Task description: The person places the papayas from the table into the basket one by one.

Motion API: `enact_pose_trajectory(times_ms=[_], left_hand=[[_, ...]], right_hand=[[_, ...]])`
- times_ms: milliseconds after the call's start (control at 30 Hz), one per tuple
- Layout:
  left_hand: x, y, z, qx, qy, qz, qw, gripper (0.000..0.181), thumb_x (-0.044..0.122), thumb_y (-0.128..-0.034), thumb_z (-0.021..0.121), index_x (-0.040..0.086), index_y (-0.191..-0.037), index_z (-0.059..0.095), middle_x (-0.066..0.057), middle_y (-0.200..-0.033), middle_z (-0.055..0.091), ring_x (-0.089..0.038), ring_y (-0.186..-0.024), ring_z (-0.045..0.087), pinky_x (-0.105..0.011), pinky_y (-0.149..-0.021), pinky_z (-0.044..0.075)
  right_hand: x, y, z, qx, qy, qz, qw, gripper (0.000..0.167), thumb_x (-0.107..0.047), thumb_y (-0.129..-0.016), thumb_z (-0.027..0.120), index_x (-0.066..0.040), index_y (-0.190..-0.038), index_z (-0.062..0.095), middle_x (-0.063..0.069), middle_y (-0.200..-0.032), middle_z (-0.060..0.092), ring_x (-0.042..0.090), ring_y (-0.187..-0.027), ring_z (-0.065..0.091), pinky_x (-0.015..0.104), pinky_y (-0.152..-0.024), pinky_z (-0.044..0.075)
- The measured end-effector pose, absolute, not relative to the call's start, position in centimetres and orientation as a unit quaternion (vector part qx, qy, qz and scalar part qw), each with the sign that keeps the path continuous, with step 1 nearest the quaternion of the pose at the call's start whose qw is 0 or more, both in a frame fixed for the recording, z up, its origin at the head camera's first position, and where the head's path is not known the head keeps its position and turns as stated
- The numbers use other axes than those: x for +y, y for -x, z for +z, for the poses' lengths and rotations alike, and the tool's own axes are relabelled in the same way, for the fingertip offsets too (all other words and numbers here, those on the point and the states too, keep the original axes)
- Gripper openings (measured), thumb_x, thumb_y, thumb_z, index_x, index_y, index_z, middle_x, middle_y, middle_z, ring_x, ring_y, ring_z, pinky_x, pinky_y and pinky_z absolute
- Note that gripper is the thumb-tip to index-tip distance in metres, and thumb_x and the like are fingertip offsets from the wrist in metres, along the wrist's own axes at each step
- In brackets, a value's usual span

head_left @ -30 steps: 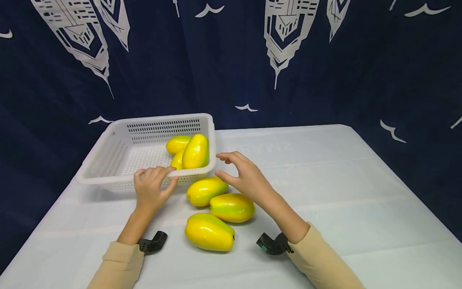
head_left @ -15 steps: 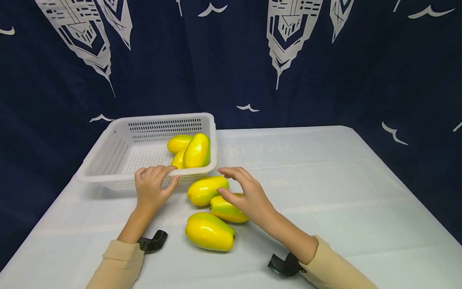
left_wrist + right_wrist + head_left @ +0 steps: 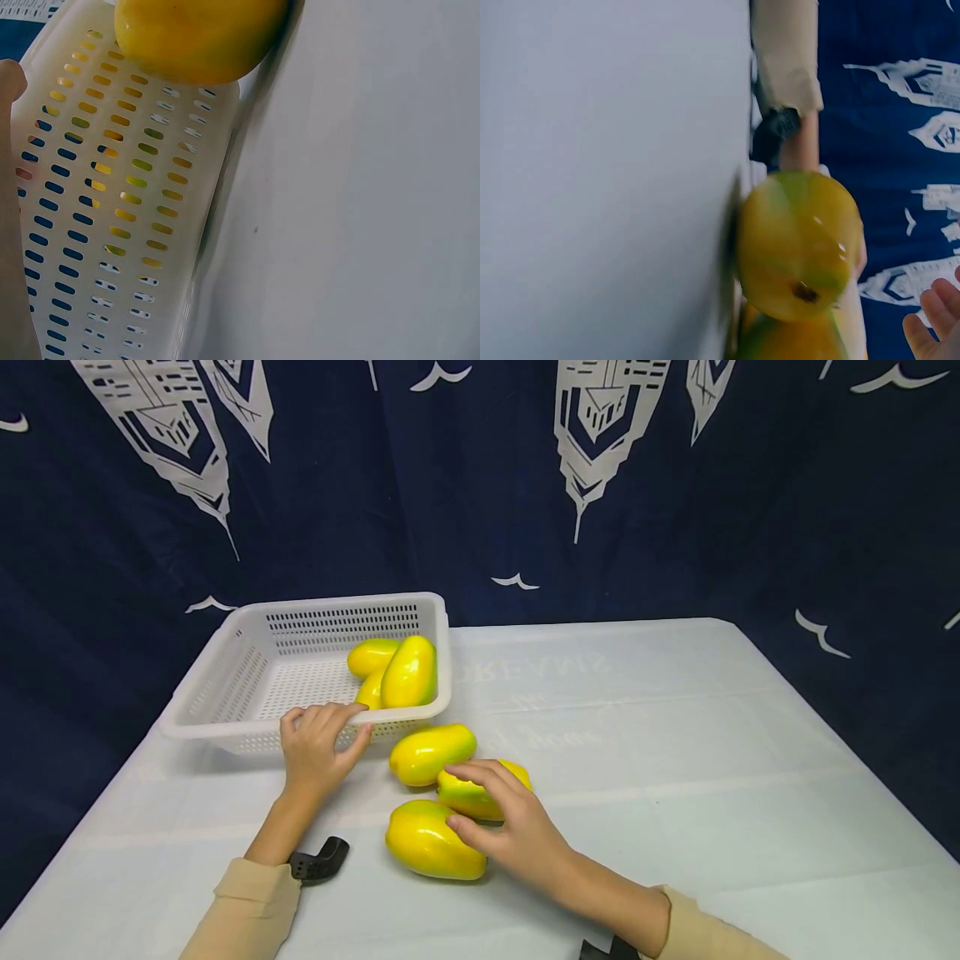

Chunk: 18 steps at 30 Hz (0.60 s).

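Observation:
My left hand (image 3: 318, 750) holds the near rim of a white perforated basket (image 3: 255, 728), fingers over the edge and thumb outside. Inside, several yellow-green papayas (image 3: 408, 672) lie at the right end. Three more lie on the table in front: a far papaya (image 3: 431, 753) beside the basket, a middle papaya (image 3: 480, 802), and a near papaya (image 3: 427, 843). Above the near and middle ones hovers my right hand (image 3: 517, 831), thumb and fingers spread apart with nothing held. In the right wrist view a papaya (image 3: 799, 240) is close before the hand, its dark stem end showing.
A white cloth-covered table (image 3: 712, 760) stretches away to the right. Behind it hangs a dark blue curtain (image 3: 465, 485) with white building and bird prints. A black wrist camera (image 3: 318, 862) is strapped to the left wrist.
My right hand has come down and toward me, from beside the basket's right end to over the near papaya. The left hand has stayed on the basket rim.

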<state>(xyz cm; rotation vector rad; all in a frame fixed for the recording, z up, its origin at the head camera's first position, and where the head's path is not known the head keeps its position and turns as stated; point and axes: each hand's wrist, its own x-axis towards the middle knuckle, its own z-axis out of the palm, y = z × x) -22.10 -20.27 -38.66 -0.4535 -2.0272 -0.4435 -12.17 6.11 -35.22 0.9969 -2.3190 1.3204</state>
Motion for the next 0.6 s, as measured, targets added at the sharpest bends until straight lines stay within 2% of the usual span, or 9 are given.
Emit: enact_pose_trajectory(times_ms=[300,600], left_hand=[[-20.3,22.0,-38.4,-0.834,0.185,-0.174,0.489,0.035,0.040,-0.0831,0.048,0.011,-0.090,0.066,-0.008,-0.079,0.067,-0.027,-0.071,0.056,-0.046,-0.079,0.029],[-20.2,22.3,-38.7,-0.827,0.189,-0.164,0.504,0.034,0.040,-0.0826,0.048,0.012,-0.089,0.066,-0.008,-0.077,0.067,-0.028,-0.069,0.057,-0.046,-0.077,0.030]], right_hand=[[6.0,11.3,-36.3,-0.800,-0.370,0.457,0.118,0.048,-0.020,-0.082,0.066,-0.014,-0.126,0.049,-0.002,-0.124,0.052,0.013,-0.115,0.050,0.026,-0.092,0.045],[6.2,11.5,-38.0,-0.818,-0.405,0.392,0.116,0.048,-0.029,-0.083,0.064,-0.019,-0.127,0.047,-0.003,-0.128,0.048,0.011,-0.121,0.045,0.028,-0.102,0.037]])
